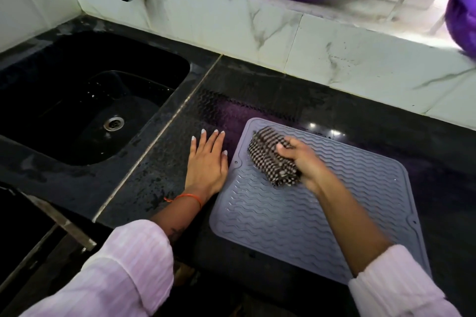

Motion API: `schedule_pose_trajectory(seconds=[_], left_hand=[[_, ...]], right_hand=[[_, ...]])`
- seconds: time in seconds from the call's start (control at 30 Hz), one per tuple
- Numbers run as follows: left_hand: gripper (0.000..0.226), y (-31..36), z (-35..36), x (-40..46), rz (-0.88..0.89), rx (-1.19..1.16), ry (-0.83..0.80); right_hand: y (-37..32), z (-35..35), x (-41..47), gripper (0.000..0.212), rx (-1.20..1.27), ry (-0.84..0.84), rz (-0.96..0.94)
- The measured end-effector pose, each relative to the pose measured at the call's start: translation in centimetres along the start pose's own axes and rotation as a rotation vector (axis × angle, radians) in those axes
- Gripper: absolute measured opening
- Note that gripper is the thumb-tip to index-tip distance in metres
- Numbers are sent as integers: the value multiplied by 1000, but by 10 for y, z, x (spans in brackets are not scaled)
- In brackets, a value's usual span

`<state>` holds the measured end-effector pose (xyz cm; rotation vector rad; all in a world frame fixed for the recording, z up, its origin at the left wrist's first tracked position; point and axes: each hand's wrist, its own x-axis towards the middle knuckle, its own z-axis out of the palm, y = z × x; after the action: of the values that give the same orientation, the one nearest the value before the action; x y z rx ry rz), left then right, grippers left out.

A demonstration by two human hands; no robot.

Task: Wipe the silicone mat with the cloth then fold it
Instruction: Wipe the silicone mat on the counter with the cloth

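Right hand [300,159] grips checked cloth [273,161] on silicone mat [296,213]. Left hand [207,162], fingers straight, rests flat on desk [159,162] beside mat's left edge.

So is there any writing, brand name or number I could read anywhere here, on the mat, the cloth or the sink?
None can be read. The silicone mat shows only wavy ridges, the cloth only a check pattern, the sink no markings. A dark mark on the left forearm is too small to read.
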<state>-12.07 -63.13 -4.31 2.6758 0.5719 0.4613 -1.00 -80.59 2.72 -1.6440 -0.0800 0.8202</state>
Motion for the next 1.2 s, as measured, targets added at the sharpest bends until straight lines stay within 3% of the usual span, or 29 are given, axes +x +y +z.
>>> schedule_pose_trajectory(seconds=[0.07,0.13,0.23,0.33,0.47,0.53,0.6,0.73,0.9,1.0,1.13,1.2], left_hand=[[60,0,0,0,-15,-14,1],[58,-1,0,1,-25,-28,10],[56,-3,3,1,-29,-39,16],[60,-3,4,0,-32,-45,28],[64,-6,3,2,-59,-67,59],[66,-6,1,2,-68,-81,72],[66,-6,1,2,-71,-90,85],[65,-8,1,2,-73,-96,103],[61,-8,1,0,-83,-126,117],[58,-9,2,0,-86,-148,126],[56,-10,2,-1,-72,-171,122],[55,-10,1,0,-67,-199,128]], right_hand=[[10,13,2,33,-617,160,-168],[18,29,-4,59,-1085,243,-308],[30,41,-11,81,-1365,320,-392],[45,39,-8,66,-1332,333,-508],[23,30,-5,48,-1174,240,-476],[13,30,-9,46,-1064,207,-479],[23,38,-19,44,-1112,200,-541],[55,50,-26,50,-1346,240,-619],[41,43,-26,56,-1140,115,-563],[56,50,-32,60,-1183,167,-625],[36,42,-29,54,-1050,92,-552],[37,49,-36,56,-1111,67,-552]])
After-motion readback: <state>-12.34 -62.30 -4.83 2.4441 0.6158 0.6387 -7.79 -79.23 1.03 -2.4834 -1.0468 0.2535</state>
